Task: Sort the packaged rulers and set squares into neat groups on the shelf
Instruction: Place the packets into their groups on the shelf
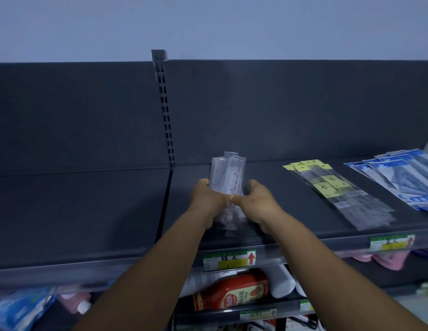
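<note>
The bundle of clear-sleeved rulers stands upright near the shelf's front edge, gripped from both sides by the left hand and right hand. The sleeves look light, stiff lengthwise and slippery, so hold them at mid-length. The yellow-tagged packs and blue packs lie grouped toward the right end.

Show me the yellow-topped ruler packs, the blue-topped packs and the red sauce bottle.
yellow-topped ruler packs [327, 185]: head view, on the yellow labels mid-stack.
blue-topped packs [399, 177]: head view, on a clear sleeve's middle.
red sauce bottle [234, 292]: head view, on its label.
</note>
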`<state>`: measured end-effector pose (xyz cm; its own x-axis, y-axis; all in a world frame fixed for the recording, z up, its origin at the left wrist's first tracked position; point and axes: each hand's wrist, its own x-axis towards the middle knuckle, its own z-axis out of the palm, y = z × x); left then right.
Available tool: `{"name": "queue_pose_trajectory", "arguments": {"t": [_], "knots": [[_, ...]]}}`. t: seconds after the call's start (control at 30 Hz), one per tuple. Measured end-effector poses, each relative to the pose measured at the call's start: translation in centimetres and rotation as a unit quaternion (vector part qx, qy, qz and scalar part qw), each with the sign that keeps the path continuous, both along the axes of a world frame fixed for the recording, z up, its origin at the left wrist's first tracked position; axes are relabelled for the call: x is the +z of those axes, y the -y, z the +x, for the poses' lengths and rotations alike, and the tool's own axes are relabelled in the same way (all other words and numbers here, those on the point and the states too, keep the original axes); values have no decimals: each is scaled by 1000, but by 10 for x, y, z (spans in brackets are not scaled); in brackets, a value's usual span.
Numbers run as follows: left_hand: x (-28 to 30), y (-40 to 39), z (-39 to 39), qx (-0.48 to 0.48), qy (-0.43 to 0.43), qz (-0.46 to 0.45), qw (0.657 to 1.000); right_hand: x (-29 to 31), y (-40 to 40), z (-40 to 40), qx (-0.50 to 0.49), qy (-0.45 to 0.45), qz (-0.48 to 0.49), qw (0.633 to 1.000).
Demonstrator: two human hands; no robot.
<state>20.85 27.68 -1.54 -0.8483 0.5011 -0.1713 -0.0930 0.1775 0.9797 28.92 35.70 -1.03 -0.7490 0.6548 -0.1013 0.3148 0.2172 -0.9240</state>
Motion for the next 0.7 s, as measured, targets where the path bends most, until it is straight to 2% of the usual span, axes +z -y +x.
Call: {"name": "queue_pose_trajectory", "arguments": {"t": [0.3,0.43,0.7], "knots": [[-3,-1,-1,4,7,8,1000,3,-9,-18,16,-8,-67,998],[-3,-4,2,7,7,30,1000,7,-12,-24,11,-43,-83,996],[-4,-2,10,44,43,98,993,13,-13,-26,38,-26,-99,994]]}}
